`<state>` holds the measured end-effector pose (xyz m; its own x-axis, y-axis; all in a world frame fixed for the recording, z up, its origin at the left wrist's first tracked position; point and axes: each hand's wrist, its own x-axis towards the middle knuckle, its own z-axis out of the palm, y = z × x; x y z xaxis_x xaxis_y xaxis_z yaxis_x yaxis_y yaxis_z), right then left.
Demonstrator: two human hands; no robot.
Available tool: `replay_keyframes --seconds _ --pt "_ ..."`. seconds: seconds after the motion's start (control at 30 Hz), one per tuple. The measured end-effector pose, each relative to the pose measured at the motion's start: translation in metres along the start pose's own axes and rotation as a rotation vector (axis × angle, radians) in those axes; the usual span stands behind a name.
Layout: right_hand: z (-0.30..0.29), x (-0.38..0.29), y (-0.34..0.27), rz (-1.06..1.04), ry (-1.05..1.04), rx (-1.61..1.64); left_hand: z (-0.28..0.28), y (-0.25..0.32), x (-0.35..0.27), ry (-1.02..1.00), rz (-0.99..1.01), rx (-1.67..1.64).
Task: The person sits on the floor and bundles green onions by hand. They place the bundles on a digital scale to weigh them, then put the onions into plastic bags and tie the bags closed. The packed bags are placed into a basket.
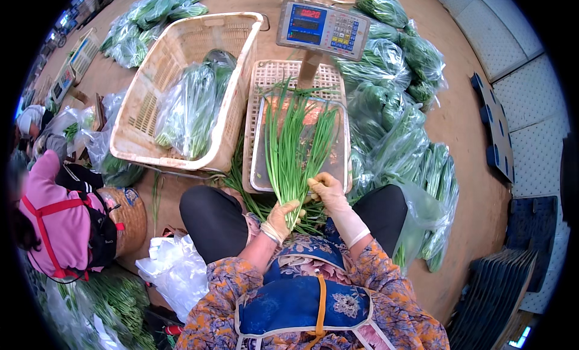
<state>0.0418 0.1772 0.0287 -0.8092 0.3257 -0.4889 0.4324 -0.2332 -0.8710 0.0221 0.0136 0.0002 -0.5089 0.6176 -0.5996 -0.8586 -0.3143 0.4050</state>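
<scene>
A bunch of long green leafy stalks [289, 146], which look like garlic chives, fans out over the metal pan [260, 169] of a digital scale. My left hand [281, 219], in a pale glove, grips the bunch near its lower ends. At the bunch's right side is my right hand [326, 191], also gloved, its thumb and fingertips pinched together. Whether a stalk is between those fingertips is too small to tell. The scale's lit display head [322, 29] stands on a post behind the pan. Loose stalks [312, 225] lie below my hands, between my knees.
Left of the scale stands a cream plastic crate [181, 162] holding bagged greens [190, 110]. Many bagged bundles [384, 101] are heaped along the right. A person in pink [59, 214] sits on a woven seat [129, 223] at left. White plastic bags [174, 273] lie by my left knee.
</scene>
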Motion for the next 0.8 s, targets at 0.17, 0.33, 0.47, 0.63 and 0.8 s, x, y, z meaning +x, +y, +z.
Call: replay_keyframes --seconds 0.17,0.33,0.47,0.63,0.8 --pt "-0.014 -0.003 0.024 -0.104 -0.011 0.178 0.005 0.003 0.001 -0.108 -0.062 -0.080" --pt "0.008 -0.009 -0.002 0.086 0.035 0.058 0.003 -0.001 0.003 -0.083 0.025 0.069" --pt "0.016 0.004 0.016 0.041 0.134 -0.057 -0.004 -0.017 0.014 -0.001 0.109 0.156" --pt "0.015 -0.012 0.010 0.030 0.043 -0.038 0.004 -0.007 0.008 0.014 0.083 -0.027" --pt "0.022 -0.051 0.006 -0.491 -0.282 -0.434 -0.020 -0.010 0.024 -0.337 -0.078 -0.179"
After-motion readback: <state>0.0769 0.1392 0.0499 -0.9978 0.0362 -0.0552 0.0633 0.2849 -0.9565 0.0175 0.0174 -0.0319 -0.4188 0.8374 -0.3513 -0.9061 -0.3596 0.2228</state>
